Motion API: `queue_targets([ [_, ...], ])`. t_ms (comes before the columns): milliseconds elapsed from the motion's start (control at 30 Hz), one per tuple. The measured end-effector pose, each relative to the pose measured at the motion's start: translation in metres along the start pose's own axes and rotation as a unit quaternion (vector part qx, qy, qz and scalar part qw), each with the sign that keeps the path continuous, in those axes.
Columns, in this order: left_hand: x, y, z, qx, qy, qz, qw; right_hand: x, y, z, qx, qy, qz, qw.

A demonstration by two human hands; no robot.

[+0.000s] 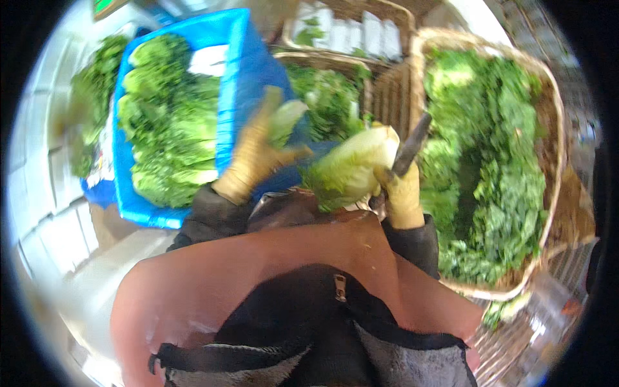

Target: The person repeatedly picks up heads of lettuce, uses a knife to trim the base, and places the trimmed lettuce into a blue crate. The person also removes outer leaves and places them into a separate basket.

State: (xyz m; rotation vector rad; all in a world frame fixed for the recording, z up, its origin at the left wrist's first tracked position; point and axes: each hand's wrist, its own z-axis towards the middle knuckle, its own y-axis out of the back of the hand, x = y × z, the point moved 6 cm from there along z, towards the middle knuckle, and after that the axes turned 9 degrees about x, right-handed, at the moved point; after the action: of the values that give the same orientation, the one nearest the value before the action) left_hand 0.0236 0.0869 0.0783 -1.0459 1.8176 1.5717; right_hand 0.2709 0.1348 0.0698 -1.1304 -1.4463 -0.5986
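Observation:
My left hand [256, 152], in a yellow glove, has its fingers spread beside the wall of the blue crate [233, 82]. A loose pale green leaf [286, 121] is between its thumb and fingers; blur hides whether the hand grips it. In front of my apron, my gloved right hand [404, 193] holds a dark knife-like tool [412, 145], which points up and away. Against that hand rests a head of leafy lettuce [353, 167], its pale cut base towards the upper right and its leaves towards the lower left. The right fingers are partly hidden behind the lettuce.
Rows of lettuce heads [169, 121] fill much of the blue crate. On the right stands a large tan basket [556, 111] with leafy greens [503, 159]. Ahead are a smaller crate of greens [324, 96] and one with white packages [355, 36].

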Motion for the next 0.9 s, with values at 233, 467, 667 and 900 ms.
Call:
queue_targets([
  [233,0.082,0.060,-0.055,-0.003,-0.130,-0.071,0.989,-0.022,-0.108,0.018,0.185,-0.087,0.031,0.978],
  [467,0.260,0.126,0.064,0.063,0.027,0.264,0.962,-0.050,-0.080,-0.018,0.095,-0.165,0.029,0.981],
  [667,0.322,0.089,0.092,0.272,0.131,0.302,0.904,0.014,0.057,-0.108,-0.222,-0.169,-0.185,0.942],
  [900,0.079,0.089,0.073,-0.174,-0.177,0.120,0.961,0.069,0.184,-0.168,0.016,-0.323,-0.736,0.595],
])
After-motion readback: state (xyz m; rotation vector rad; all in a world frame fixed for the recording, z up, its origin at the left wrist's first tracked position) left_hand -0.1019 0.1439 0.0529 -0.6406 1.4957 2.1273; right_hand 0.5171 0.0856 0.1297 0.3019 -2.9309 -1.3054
